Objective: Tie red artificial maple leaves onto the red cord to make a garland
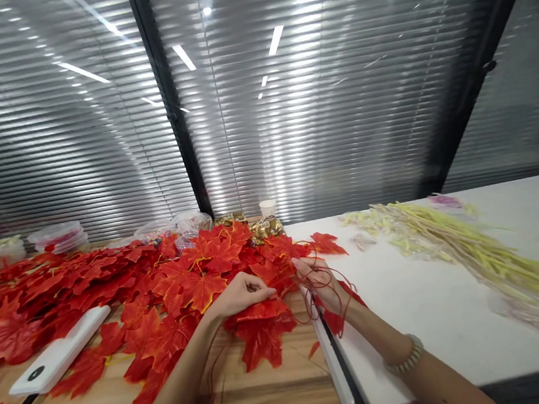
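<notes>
Red cord (pixel 317 281) is looping all over the place in the head view, mostly around the right hand (pixel 327 290). That hand is sitting just over the seam between the wood-grain table (pixel 274 401) and the white table (pixel 387 318), and its thumb and fingers are pinching the cord. The left hand (pixel 239 294) is hovering left of it, a small gap between them, fingers curling in and fingertips coming together. Can't tell if they're gripping anything.

The relation that's mattering most: the cord is lying right of the left hand, so the right hand is the nearer one. It's tangling in loops, so I'm not seeing one clear long axis. A red leaf (pixel 265 340) is lying just under the left hand, its points facing the near edge, while the big leaf pile (pixel 125 272) is spreading far and left.

Hard to make out: the left fingers are hiding whatever is between them, and I can't see whether the cord is joining that leaf. A few thin red strands (pixel 212 392) are running off the near edge, and both forearms are getting cut off there too.
</notes>
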`<state>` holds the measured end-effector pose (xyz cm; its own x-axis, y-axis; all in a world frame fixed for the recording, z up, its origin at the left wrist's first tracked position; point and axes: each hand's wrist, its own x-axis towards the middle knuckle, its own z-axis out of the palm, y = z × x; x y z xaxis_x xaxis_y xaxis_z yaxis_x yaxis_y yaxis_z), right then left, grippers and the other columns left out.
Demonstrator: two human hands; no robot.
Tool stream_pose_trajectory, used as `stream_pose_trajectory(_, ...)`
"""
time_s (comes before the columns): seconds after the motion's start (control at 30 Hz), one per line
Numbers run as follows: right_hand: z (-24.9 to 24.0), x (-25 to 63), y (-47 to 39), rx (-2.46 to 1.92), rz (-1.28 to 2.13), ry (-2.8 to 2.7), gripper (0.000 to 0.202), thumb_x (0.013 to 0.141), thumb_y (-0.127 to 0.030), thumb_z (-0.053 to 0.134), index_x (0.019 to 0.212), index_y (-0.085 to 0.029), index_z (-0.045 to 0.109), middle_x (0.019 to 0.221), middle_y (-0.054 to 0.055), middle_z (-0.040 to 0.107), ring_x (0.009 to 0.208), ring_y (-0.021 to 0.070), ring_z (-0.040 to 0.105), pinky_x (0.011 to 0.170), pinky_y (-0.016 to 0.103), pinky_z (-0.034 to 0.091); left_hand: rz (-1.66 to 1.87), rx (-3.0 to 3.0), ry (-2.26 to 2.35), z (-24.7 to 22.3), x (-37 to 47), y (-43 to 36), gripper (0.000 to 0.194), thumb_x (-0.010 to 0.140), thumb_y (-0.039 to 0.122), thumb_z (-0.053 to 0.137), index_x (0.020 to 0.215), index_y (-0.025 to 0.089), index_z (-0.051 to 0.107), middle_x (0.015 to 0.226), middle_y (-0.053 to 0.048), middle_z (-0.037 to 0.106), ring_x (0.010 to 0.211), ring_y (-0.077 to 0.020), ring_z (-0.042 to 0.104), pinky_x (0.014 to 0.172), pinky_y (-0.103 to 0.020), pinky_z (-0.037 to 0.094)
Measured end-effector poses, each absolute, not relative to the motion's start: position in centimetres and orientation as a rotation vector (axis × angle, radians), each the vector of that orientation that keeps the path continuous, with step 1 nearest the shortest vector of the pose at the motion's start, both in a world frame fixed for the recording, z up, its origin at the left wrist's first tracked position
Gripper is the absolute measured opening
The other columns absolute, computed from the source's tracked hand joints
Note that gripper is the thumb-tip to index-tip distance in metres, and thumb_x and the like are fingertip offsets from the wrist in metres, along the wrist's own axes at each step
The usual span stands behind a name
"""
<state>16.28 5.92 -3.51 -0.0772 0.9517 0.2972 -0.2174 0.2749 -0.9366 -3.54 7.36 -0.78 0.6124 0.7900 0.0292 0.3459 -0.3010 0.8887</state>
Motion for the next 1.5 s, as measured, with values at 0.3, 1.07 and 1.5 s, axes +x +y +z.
stream_pose_trajectory(0.3, -3.1, 17.2, 6.7, -0.696, 1.382, -0.937, 0.034, 0.063, -0.036, 0.07, 0.053, -0.017, 0.043, 0.047, -0.007, 0.034, 0.041, 0.0041, 0.026, 0.037, 0.019, 0.022, 0.541, 1.994, 0.928, -1.0, -3.5, 7.3, 0.038, 0.073, 0.043, 0.055, 0.054, 0.011, 0.055, 0.051, 0.003, 0.042, 0.049, -0.0069, 0.033, 0.047, -0.02, 0.024)
stream_pose_trajectory(1.07, -0.3, 26.1, 7.7, -0.071, 1.405, -0.331, 0.036, 0.09, -0.017, 0.038, 0.056, -0.019, 0.027, 0.043, -0.01, 0.031, 0.031, 0.003, 0.031, 0.037, 0.018, 0.031, 0.196, 1.888, 0.712, -0.6, -4.0, 7.0, 0.037, 0.07, 0.041, 0.061, 0.052, 0.01, 0.051, 0.047, 0.006, 0.029, 0.047, -0.005, 0.021, 0.044, -0.022, 0.015)
stream_pose_trajectory(1.5, 16.2, 25.8, 7.5, -0.24, 1.177, -0.656, 0.04, 0.085, -0.016, 0.033, 0.046, -0.017, 0.024, 0.035, -0.012, 0.027, 0.028, 0.001, 0.021, 0.033, 0.016, 0.019, 0.392, 2.297, 0.848, -0.9, -3.8, 7.3, 0.038, 0.074, 0.041, 0.053, 0.05, 0.011, 0.048, 0.05, 0.005, 0.028, 0.048, -0.0057, 0.022, 0.044, -0.021, 0.017)
